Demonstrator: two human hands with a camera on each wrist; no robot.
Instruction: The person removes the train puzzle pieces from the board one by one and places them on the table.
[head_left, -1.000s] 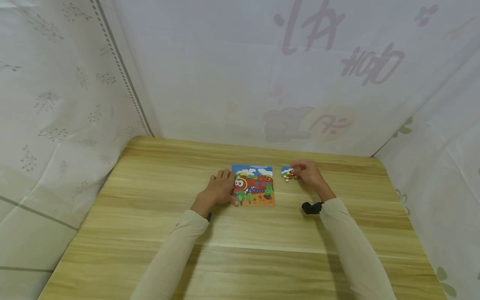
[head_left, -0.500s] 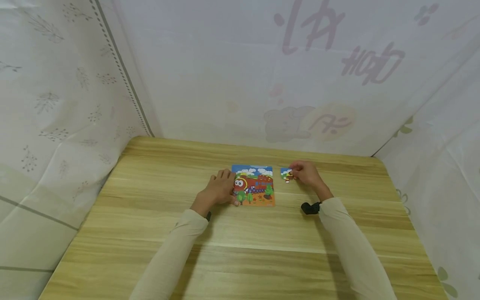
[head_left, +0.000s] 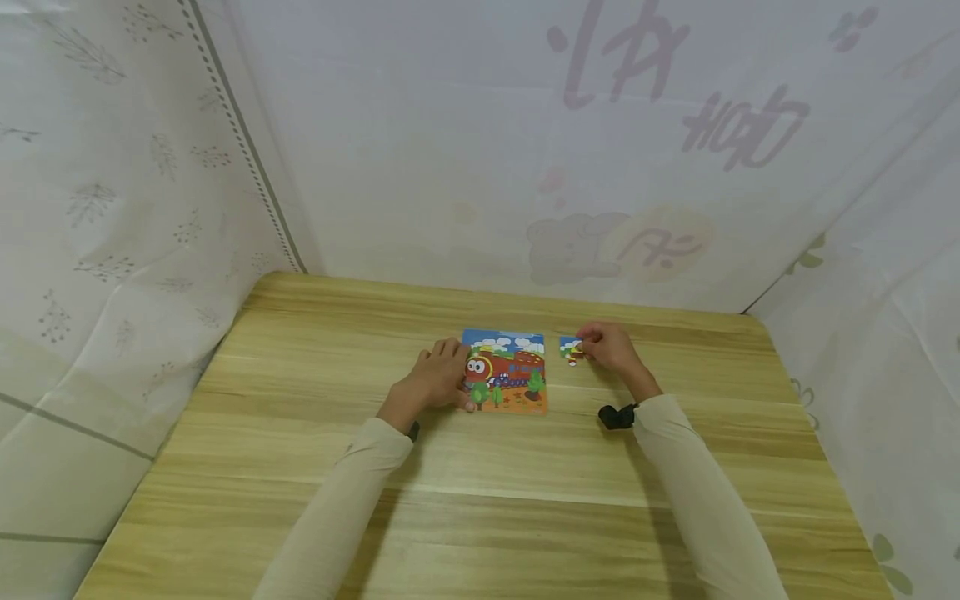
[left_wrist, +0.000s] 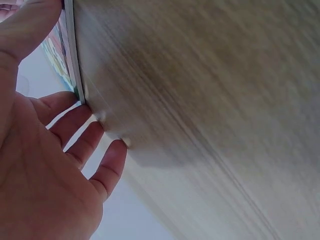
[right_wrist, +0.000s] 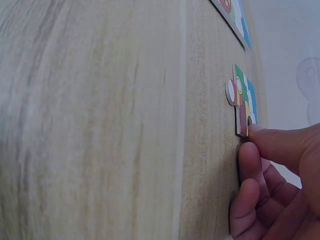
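A square jigsaw puzzle (head_left: 517,379) with a red cartoon train lies flat on the wooden table. My left hand (head_left: 435,375) rests along its left side, thumb near the lower left corner. In the left wrist view, that hand's fingers (left_wrist: 114,162) are loosely spread and touch the tabletop by the puzzle's edge (left_wrist: 75,75). Just right of the puzzle, apart from it by a narrow gap, is a small puzzle piece (head_left: 568,347). My right hand (head_left: 611,346) pinches its right side between thumb and index finger. A rounded knob (right_wrist: 231,92) sticks out from the piece in the right wrist view.
The wooden table (head_left: 480,525) extends towards me and to both sides. Behind it hangs a pale printed cloth (head_left: 450,167), with more patterned cloth (head_left: 127,250) at the left. A black wrist-worn device (head_left: 617,417) sits by my right cuff.
My right hand has shifted slightly left with the puzzle piece, closer to the puzzle. The left hand stays in about the same place at the puzzle's side.
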